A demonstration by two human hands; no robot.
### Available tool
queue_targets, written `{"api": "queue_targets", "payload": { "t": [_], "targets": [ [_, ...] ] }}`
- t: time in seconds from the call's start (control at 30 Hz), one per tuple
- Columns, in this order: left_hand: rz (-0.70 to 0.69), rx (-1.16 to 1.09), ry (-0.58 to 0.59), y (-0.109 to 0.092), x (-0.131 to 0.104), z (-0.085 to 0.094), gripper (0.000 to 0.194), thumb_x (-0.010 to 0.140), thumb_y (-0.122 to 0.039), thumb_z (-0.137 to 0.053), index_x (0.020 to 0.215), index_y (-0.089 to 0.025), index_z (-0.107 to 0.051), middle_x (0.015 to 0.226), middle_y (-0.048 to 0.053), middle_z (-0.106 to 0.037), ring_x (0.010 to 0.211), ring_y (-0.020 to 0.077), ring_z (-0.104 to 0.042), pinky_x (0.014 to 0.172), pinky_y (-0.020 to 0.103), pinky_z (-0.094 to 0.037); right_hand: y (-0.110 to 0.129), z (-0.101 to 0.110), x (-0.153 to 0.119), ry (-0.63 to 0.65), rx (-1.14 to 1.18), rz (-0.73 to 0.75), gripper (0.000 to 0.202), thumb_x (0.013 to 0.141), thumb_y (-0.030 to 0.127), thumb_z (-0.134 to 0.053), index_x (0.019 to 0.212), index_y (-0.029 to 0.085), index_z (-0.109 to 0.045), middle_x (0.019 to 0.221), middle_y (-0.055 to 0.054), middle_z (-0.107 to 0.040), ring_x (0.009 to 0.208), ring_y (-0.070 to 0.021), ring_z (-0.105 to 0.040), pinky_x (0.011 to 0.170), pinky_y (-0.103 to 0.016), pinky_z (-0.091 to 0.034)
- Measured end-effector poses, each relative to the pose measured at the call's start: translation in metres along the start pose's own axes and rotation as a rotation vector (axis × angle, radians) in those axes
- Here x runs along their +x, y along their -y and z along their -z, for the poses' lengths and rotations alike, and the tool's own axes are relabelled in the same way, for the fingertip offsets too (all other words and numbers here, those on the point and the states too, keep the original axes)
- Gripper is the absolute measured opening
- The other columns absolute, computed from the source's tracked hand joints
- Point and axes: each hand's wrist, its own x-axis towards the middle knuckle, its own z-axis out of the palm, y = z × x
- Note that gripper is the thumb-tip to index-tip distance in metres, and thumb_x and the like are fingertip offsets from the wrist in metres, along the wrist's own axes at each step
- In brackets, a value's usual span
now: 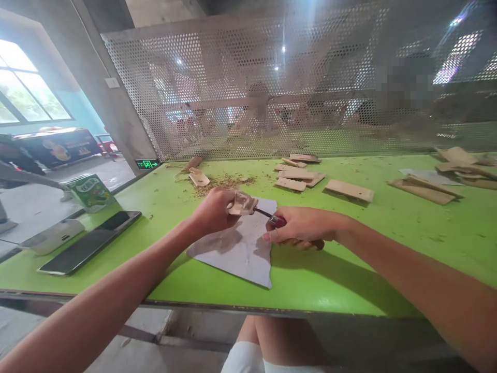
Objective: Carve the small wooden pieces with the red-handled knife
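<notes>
My left hand (217, 211) is closed around a small pale carved wood piece (244, 204), held over a sheet of white paper (248, 254). In my right hand (301, 225) is a carving tool (277, 221) with a dark red handle and a thin metal shaft. The shaft points left, and its tip meets the right side of the wood piece or lies just by it; the exact contact is too small to tell. The handle's rear end shows below my right palm. Wood shavings (229, 184) lie on the table just beyond my left hand.
Several flat wood pieces (297, 176) lie at the back of the green table (349, 285), with more brownish pieces (425, 189) at the right. On the left are a phone (93, 242), a white case (52, 237) and a green box (89, 192). A perforated metal screen (217, 72) borders the far edge.
</notes>
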Motion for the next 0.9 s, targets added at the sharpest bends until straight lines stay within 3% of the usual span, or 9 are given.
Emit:
{"api": "queue_targets", "payload": {
  "t": [0.07, 0.17, 0.23, 0.4, 0.6, 0.7, 0.83, 0.9],
  "targets": [
    [0.005, 0.008, 0.018, 0.000, 0.000, 0.000, 0.006, 0.062, -0.011, -0.058, 0.061, -0.017, -0.061, 0.062, 0.003, -0.066, 0.055, 0.0142, -0.057, 0.055, 0.024, -0.042, -0.001, -0.001, 0.002, -0.067, -0.079, -0.015, 0.030, 0.081, 0.049, -0.060, 0.076, 0.021, -0.050, 0.053, 0.005, -0.043, 0.041, -0.0082, -0.034, 0.040, -0.023, -0.025],
    [0.063, 0.097, 0.107, -0.002, -0.001, 0.000, 0.009, 0.059, -0.008, -0.056, 0.060, -0.017, -0.059, 0.059, 0.001, -0.064, 0.054, 0.0137, -0.056, 0.053, 0.023, -0.039, -0.004, -0.007, 0.009, -0.328, -0.369, 0.023, 0.019, 0.082, 0.037, -0.059, 0.077, 0.019, -0.058, 0.061, -0.003, -0.058, 0.050, -0.0124, -0.048, 0.046, -0.024, -0.031],
    [0.108, 0.174, 0.149, -0.004, 0.000, -0.001, 0.010, 0.058, -0.007, -0.054, 0.058, -0.017, -0.055, 0.057, 0.001, -0.061, 0.051, 0.0130, -0.053, 0.050, 0.023, -0.036, -0.005, -0.011, 0.013, -0.434, -0.535, 0.017, 0.016, 0.083, 0.032, -0.055, 0.076, 0.018, -0.061, 0.068, -0.006, -0.063, 0.056, -0.0150, -0.053, 0.049, -0.025, -0.032],
    [0.171, 0.253, 0.132, -0.010, 0.002, -0.003, 0.010, 0.059, -0.008, -0.056, 0.056, -0.017, -0.050, 0.056, 0.001, -0.059, 0.052, 0.0136, -0.050, 0.049, 0.025, -0.034, -0.003, -0.013, 0.012, -0.531, -0.707, -0.069, 0.020, 0.084, 0.028, -0.049, 0.072, 0.019, -0.061, 0.069, -0.008, -0.064, 0.052, -0.0156, -0.051, 0.048, -0.026, -0.027],
    [0.326, 0.125, 0.005, -0.010, 0.002, -0.008, 0.022, 0.067, -0.021, -0.064, 0.052, -0.018, -0.048, 0.049, 0.001, -0.054, 0.043, 0.0115, -0.043, 0.041, 0.023, -0.029, -0.001, -0.012, 0.014, -0.640, -0.669, -0.040, 0.023, 0.086, 0.027, -0.050, 0.065, 0.018, -0.055, 0.062, -0.007, -0.059, 0.048, -0.0130, -0.046, 0.047, -0.027, -0.024],
    [0.287, 0.069, -0.037, -0.008, 0.000, -0.009, 0.023, 0.070, -0.023, -0.064, 0.053, -0.017, -0.051, 0.050, 0.001, -0.057, 0.043, 0.0112, -0.045, 0.041, 0.023, -0.032, 0.000, -0.010, 0.012, -0.520, -0.398, 0.005, 0.026, 0.085, 0.033, -0.054, 0.064, 0.019, -0.050, 0.055, -0.002, -0.052, 0.045, -0.0107, -0.043, 0.045, -0.025, -0.026],
    [0.069, 0.057, -0.216, -0.005, 0.000, -0.008, 0.005, 0.072, -0.017, -0.061, 0.068, -0.014, -0.062, 0.068, 0.005, -0.069, 0.058, 0.0156, -0.060, 0.054, 0.025, -0.043, 0.006, -0.010, 0.005, -0.095, 0.271, 0.075, 0.032, 0.083, 0.043, -0.061, 0.068, 0.020, -0.043, 0.049, 0.008, -0.034, 0.037, -0.0055, -0.030, 0.036, -0.019, -0.023],
    [-0.029, 0.063, -0.319, -0.005, 0.001, -0.005, 0.011, 0.072, -0.013, -0.058, 0.081, -0.013, -0.065, 0.081, 0.007, -0.072, 0.070, 0.0175, -0.065, 0.062, 0.026, -0.047, 0.009, -0.011, 0.002, 0.021, 0.482, 0.124, 0.033, 0.079, 0.042, -0.066, 0.068, 0.020, -0.044, 0.049, 0.011, -0.031, 0.036, -0.0036, -0.025, 0.033, -0.017, -0.022]
  ]
}}
